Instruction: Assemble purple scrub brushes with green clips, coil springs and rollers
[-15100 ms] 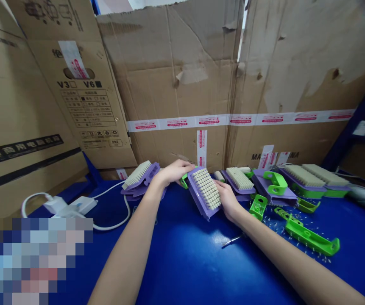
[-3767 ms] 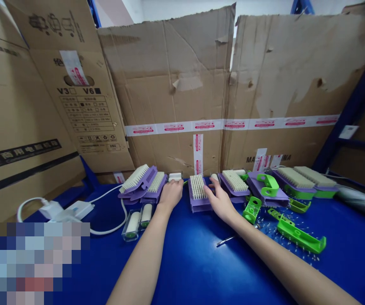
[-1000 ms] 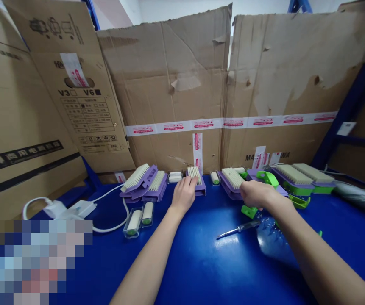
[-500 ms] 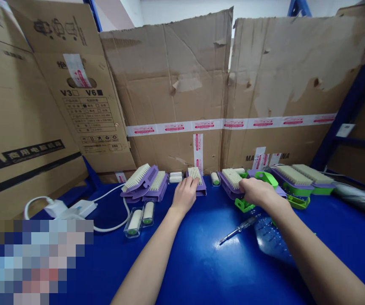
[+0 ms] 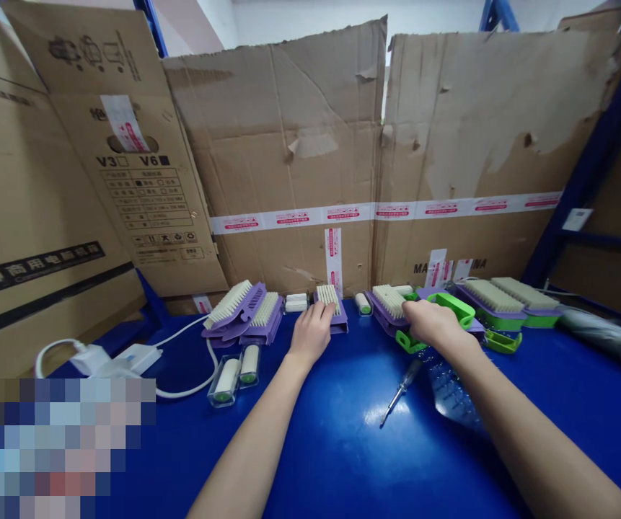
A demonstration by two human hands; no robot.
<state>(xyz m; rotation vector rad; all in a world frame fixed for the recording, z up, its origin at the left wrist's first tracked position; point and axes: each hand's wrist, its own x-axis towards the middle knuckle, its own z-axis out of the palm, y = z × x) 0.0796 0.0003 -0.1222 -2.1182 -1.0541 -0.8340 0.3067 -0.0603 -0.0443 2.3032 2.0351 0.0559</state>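
Note:
At the back middle of the table, my left hand [image 5: 313, 331] has its fingers curled over the near part of a purple brush head [image 5: 339, 319] with cream bristles. My right hand [image 5: 428, 321] is closed at the right end of another purple brush head [image 5: 389, 301]. Its fingertips are hidden, so what it grips does not show. A green plastic frame [image 5: 459, 310] stands right behind that hand, and a second green piece [image 5: 408, 342] lies below it. On the table in front is a screwdriver [image 5: 401, 393], its tip towards me. Small clear bits [image 5: 448, 382] are scattered under my right forearm.
Brush heads [image 5: 245, 310] lean together at the left, near two clear cases with cream rollers [image 5: 227, 376]. A white plug and cable [image 5: 126, 358] lie further left. Green-based brushes [image 5: 505, 299] and a plastic-wrapped bundle [image 5: 607, 339] are at the right. Cardboard [image 5: 288, 166] walls the back.
The screwdriver has swung round to point more directly towards me. Both hands keep to the same brush heads. The whole view has shifted slightly.

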